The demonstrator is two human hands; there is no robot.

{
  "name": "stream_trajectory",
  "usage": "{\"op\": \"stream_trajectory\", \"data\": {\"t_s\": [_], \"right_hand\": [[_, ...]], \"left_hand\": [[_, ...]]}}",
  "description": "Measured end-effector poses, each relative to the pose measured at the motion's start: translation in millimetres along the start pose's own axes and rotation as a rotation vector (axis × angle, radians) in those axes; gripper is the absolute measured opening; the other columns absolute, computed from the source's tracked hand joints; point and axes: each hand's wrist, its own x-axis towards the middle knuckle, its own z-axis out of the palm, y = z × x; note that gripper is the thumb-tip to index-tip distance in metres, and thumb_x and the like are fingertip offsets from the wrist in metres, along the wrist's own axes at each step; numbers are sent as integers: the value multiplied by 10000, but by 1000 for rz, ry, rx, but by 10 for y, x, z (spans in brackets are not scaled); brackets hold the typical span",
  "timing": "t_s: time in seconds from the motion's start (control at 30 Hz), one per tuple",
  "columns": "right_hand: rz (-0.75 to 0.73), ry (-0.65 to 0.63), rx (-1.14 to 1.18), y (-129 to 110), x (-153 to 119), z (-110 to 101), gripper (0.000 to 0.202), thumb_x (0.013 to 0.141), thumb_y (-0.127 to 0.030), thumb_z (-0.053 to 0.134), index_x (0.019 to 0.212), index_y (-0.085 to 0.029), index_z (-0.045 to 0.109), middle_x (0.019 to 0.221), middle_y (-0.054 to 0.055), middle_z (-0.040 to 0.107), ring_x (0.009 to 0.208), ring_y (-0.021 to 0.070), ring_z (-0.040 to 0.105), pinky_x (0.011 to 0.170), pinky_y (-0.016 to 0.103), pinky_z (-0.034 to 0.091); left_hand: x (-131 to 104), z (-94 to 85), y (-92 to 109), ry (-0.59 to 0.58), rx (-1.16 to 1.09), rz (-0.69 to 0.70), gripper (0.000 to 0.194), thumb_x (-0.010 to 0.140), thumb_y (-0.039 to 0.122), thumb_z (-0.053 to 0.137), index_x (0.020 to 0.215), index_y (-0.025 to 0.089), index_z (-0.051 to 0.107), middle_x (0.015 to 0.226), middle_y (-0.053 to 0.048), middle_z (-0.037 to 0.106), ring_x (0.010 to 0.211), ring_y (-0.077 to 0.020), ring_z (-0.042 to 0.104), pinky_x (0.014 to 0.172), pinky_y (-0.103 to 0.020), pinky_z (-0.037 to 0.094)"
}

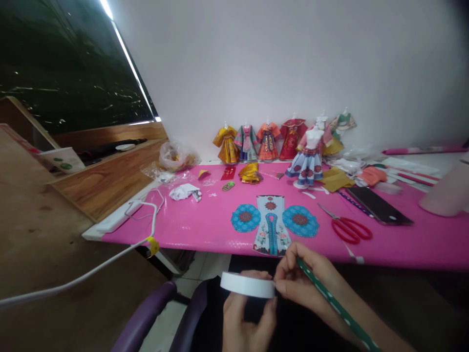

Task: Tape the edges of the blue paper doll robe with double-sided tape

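Observation:
My left hand (246,318) is closed around a roll of white tape (247,285), held edge-on in front of my lap. A green pencil with white dots (335,303) rests in my right hand (306,274), its shaft slanting back over the wrist. The thumb and forefinger of that hand pinch at the roll's right side; whether they grip the tape end is too small to tell. Just beyond lies a pale patterned garment cutout (271,225) at the table edge, flanked by a left blue cutout (245,218) and a right blue cutout (300,221).
Red-handled scissors (351,230) and a black phone-like slab (379,205) lie to the right on the pink table (205,220). Several miniature dresses (269,142) stand along the wall, with a small dressed mannequin (309,156) in front. A white cable (95,269) crosses the left side.

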Motion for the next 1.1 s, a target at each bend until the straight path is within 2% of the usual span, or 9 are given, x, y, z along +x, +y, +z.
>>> {"op": "stream_trajectory", "data": {"t_s": [0.27,0.43,0.6,0.77,0.9,1.1], "right_hand": [[36,-23,-100,-45,-1,-2,355,648,-167,732,755,-236,400,652,-64,635,511,70,399,510,218,287],[66,-32,-106,-64,-4,12,361,631,-184,734,743,-236,395,637,-62,624,492,63,388,499,217,277],[86,-44,-102,-94,-31,22,364,639,-218,736,744,-232,388,643,-65,597,499,56,375,512,210,280],[100,-72,-54,-115,-52,39,377,664,-216,734,774,-240,374,660,-77,589,483,48,345,468,196,260],[94,-86,-39,-122,-54,48,391,684,-218,757,785,-237,380,674,-73,597,488,47,347,446,186,270],[62,-36,-107,-91,-19,27,402,686,-266,763,781,-247,372,686,-56,618,489,63,369,440,194,300]], "left_hand": [[-14,-27,31,-67,-81,-160,246,738,130,701,951,235,767,921,-35,775,856,-209,732,786,-263,588],[8,-13,66,-146,-248,-284,184,797,239,735,977,199,743,897,-56,770,742,-186,712,700,-247,579],[-31,-1,37,-169,-354,-344,169,835,293,727,994,238,738,932,-34,767,847,-191,724,792,-238,568],[-161,-9,-125,-114,-369,-458,386,834,484,742,1123,229,709,1083,-72,767,1020,-245,722,931,-297,556],[-177,-35,-177,-138,-307,-467,469,857,537,700,1191,209,683,1144,-101,756,1065,-276,709,962,-346,547],[-27,-102,-95,-142,-293,-395,360,917,486,652,1161,223,682,1072,-60,769,1014,-227,719,950,-297,541]]}}
